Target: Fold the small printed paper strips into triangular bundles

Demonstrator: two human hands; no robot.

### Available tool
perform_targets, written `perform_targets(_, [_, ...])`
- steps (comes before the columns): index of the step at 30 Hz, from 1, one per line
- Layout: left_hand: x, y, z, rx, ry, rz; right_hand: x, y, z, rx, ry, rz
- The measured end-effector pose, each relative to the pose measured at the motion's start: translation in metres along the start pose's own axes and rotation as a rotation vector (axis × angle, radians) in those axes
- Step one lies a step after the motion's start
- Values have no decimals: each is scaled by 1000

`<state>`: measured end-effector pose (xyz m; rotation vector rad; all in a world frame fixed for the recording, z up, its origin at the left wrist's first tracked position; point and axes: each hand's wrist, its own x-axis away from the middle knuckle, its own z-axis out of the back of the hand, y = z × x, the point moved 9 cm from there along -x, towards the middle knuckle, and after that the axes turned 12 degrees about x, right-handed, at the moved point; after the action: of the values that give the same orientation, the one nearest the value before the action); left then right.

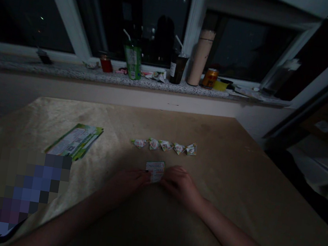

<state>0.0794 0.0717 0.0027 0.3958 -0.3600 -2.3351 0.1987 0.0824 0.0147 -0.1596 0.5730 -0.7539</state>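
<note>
A small folded piece of printed paper (157,170), pale with green edges, lies on the brown-covered table between my hands. My left hand (130,180) grips its lower left side, fingertips on the paper. At its right edge the curled fingers of my right hand (180,183) hold it, with the thumb side partly hidden in shadow. Just beyond, several small folded paper shapes (166,145) in the same print stand in a row. Farther left lies a green and white printed leaflet (76,141), flat on the table.
A blurred-out bluish object (23,196) lies at the front left of the table (235,183). On the stone windowsill (82,73) stand a green cup with a straw (133,60), a dark drink cup (178,68), a tall pink flask (200,58) and an orange can (210,78).
</note>
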Motion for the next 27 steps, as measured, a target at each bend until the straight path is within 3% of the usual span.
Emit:
perform_targets(8, [8, -7, -1, 166, -44, 155, -6, 24, -1, 6, 49, -217])
perform_targets(17, [10, 15, 1, 100, -110, -75, -4, 38, -5, -140, 60, -351])
perform_targets(27, [8, 14, -1, 10, -117, -45, -4, 42, -7, -194, 50, -416])
